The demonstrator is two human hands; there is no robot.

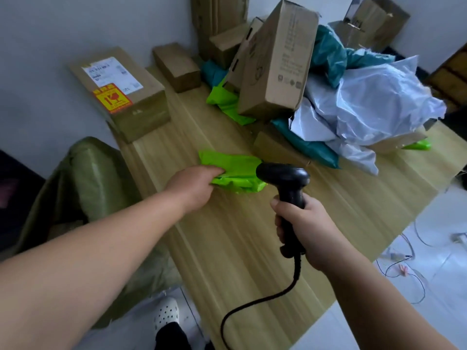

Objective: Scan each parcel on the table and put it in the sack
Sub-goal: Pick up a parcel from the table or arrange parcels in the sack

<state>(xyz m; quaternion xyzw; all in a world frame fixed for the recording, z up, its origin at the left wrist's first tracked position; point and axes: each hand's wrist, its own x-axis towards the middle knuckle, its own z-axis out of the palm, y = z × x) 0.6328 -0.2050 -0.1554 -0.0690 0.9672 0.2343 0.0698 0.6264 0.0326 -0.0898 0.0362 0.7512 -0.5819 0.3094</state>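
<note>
Scanner (284, 174) gripped in right hand (303, 228), beside left hand (193, 188) pinching green parcel (235, 164); flatten parcel, then aim squarely.

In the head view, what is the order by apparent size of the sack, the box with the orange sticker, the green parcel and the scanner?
1. sack, partly hidden
2. box with the orange sticker
3. green parcel and scanner look alike; the scanner is nearer, so unranked

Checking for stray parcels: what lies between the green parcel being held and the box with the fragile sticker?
Nothing: in the head view only bare table separates the green parcel from the sticker box.
</note>
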